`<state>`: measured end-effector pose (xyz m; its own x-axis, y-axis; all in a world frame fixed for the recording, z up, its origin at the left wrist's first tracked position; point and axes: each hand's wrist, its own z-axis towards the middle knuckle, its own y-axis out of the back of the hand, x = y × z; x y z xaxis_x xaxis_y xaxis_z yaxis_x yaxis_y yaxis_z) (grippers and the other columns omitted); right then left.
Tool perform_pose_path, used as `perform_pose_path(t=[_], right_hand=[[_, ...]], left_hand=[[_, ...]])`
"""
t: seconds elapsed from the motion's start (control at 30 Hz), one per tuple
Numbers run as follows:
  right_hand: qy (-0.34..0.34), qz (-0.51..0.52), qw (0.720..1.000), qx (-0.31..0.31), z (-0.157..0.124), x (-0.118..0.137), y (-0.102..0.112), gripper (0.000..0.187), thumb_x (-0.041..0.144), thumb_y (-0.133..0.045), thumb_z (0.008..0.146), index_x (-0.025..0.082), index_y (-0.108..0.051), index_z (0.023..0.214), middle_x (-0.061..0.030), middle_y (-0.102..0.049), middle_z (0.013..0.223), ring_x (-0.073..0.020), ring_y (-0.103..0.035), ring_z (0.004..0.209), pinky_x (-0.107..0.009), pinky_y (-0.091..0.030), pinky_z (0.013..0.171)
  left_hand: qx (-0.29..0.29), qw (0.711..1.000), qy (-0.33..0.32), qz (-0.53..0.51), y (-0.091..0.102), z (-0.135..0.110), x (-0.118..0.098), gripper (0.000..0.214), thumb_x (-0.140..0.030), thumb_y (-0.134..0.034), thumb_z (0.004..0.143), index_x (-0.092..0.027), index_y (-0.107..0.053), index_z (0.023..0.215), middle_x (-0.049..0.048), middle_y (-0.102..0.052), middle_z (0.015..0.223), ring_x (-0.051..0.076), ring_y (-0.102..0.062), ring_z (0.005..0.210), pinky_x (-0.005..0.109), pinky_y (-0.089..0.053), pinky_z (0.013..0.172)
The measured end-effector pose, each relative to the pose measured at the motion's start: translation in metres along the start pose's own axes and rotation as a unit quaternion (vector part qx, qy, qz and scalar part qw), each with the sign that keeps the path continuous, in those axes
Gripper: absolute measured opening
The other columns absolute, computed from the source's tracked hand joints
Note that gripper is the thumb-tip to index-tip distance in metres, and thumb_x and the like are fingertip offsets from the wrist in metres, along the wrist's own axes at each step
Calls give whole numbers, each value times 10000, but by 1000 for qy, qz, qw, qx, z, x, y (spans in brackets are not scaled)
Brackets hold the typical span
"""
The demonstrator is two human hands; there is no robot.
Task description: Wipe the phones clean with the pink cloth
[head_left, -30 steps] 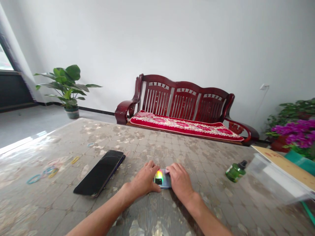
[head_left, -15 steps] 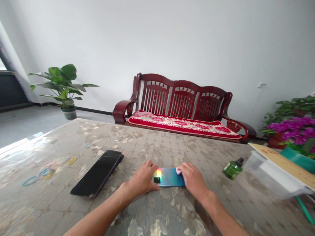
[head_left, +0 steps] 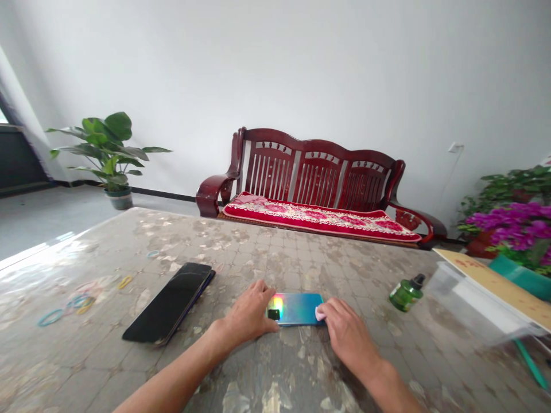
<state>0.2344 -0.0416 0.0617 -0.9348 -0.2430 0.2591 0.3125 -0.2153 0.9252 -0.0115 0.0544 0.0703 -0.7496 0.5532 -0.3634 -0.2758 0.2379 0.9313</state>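
Observation:
A phone with a shiny blue, rainbow-tinted back [head_left: 297, 308] lies face down on the patterned table [head_left: 275, 367]. My left hand [head_left: 248, 314] rests on its left end, fingers curled around the edge and pressing it down. My right hand [head_left: 346, 332] sits at the phone's near right corner, fingers pinched on a small pink cloth [head_left: 320, 313] that touches the phone. A second phone with a black screen [head_left: 170, 301] lies to the left, apart from both hands.
Several coloured rubber bands [head_left: 71, 304] lie at the table's left. A small green bottle [head_left: 404, 293] stands to the right, beside a clear plastic box [head_left: 477, 310] with a board on it. Behind the table are a red wooden bench [head_left: 316, 198] and potted plants.
My right hand has slid with the pink cloth from the phone's left part across to its right end and down to the near corner, uncovering the blue back. My left hand stayed put.

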Motion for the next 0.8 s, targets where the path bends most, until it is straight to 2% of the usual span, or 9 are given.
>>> perform_pose_path(t=[0.13,0.27,0.37,0.47,0.7,0.8], right_hand=[[-25,-31,999,-11,5,18,-9,291,4,-425,910,215,-626,901,-28,-616,912,-189,-558,892,-286,-403,804],[22,-63,998,-15,12,52,-26,256,11,-474,889,220,-621,867,-29,-622,914,-203,-544,860,-300,-398,771],[34,-74,996,-21,15,67,-33,215,37,-510,884,222,-615,858,-31,-626,927,-213,-534,848,-314,-391,752],[37,-64,997,-16,11,60,-28,227,35,-504,886,231,-617,871,-20,-622,905,-209,-531,843,-309,-386,753],[-35,-48,998,-30,-13,9,-4,293,9,-429,895,228,-622,912,-21,-619,912,-186,-566,870,-284,-393,781],[-43,-53,997,-31,-14,10,-7,294,7,-428,889,224,-626,905,-26,-614,900,-187,-572,868,-284,-398,778]], left_hand=[[-10,1000,-1,2,-3,1,3,560,-410,-780,657,-162,-645,1140,115,-589,1109,294,-572,1075,361,-480,926],[-16,1000,1,1,-6,2,4,537,-397,-776,648,-171,-652,1119,106,-592,1092,285,-584,1039,352,-487,902],[-18,1000,-4,-1,-6,2,5,534,-391,-776,646,-177,-648,1118,101,-593,1088,279,-584,1039,344,-485,899],[-14,1000,-2,1,-4,1,4,532,-394,-777,659,-179,-645,1128,99,-589,1094,275,-582,1044,341,-480,905],[3,1000,-1,14,0,2,0,567,-406,-797,670,-158,-642,1155,117,-587,1117,295,-569,1071,364,-476,921],[7,1000,0,18,0,2,-1,556,-395,-793,677,-147,-641,1152,124,-588,1119,299,-563,1085,369,-472,934]])
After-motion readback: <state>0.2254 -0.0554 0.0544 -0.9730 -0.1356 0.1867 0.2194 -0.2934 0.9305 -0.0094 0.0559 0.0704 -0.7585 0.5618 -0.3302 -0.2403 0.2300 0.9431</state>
